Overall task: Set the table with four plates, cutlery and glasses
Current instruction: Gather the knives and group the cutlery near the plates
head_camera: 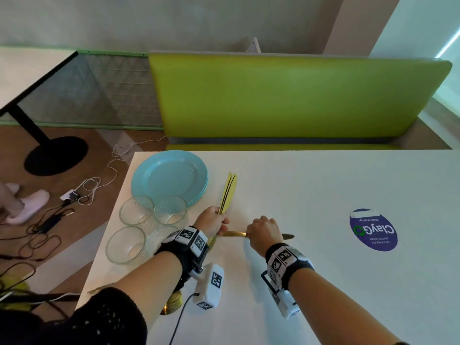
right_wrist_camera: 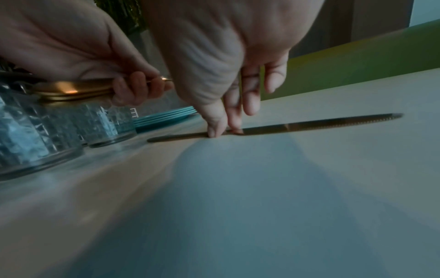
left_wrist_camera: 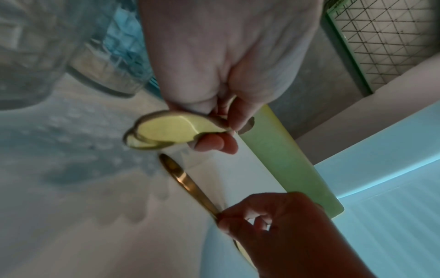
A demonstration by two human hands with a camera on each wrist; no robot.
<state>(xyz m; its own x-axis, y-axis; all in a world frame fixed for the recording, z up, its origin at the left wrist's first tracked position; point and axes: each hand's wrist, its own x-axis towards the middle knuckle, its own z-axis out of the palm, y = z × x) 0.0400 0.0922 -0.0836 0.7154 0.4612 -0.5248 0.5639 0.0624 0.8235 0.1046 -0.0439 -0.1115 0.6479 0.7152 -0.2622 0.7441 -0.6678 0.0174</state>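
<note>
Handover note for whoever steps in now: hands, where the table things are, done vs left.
Left hand: grips a bundle of gold cutlery by the handles, raised above the table.
Right hand: thumb and fingers pinch one gold knife lying flat on the white table.
Plates: blue, stacked at the far left corner of the table, none laid out.
Glasses: four clustered beside the stack, on its near side.
Done: at most this one knife is on the table; no place is set.
Left: lay out four plates, share out the cutlery, put a glass at each place.
</note>
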